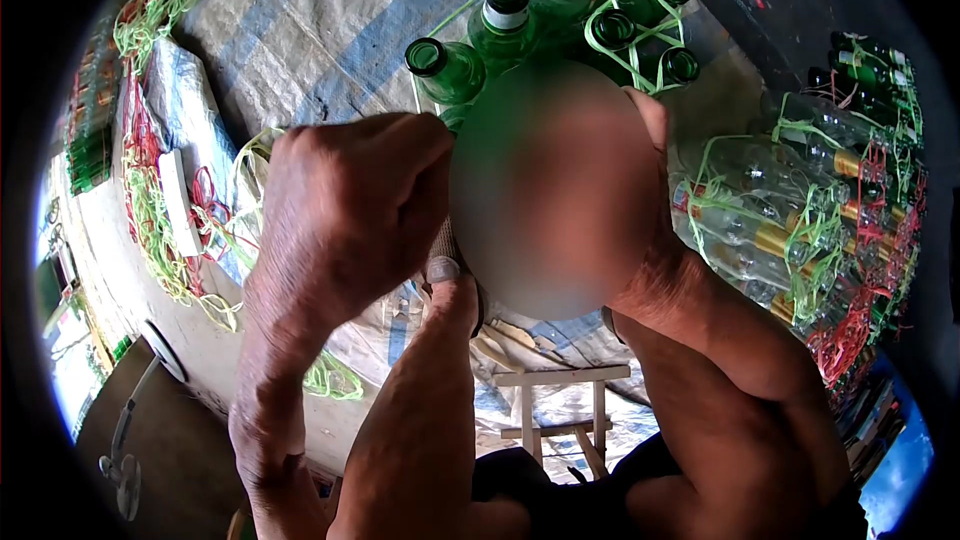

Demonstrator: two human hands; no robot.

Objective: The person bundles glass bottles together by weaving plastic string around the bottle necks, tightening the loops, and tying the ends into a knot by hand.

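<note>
Nearest green bottle [455, 75] just beyond the curled left hand [352, 195], its hold hidden; right hand [592, 202] blurred, state unclear.

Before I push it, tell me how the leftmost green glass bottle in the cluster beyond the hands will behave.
The leftmost green glass bottle may feel slippery: it looks smooth and glossy. Being glass, it could chip against the neighbouring pale-banded green bottle. Pushed at its narrow neck, it might tip.

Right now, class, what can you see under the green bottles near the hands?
A blue-striped sheet shows around the green bottles; their bases, and what lies directly beneath, are hidden.
</note>
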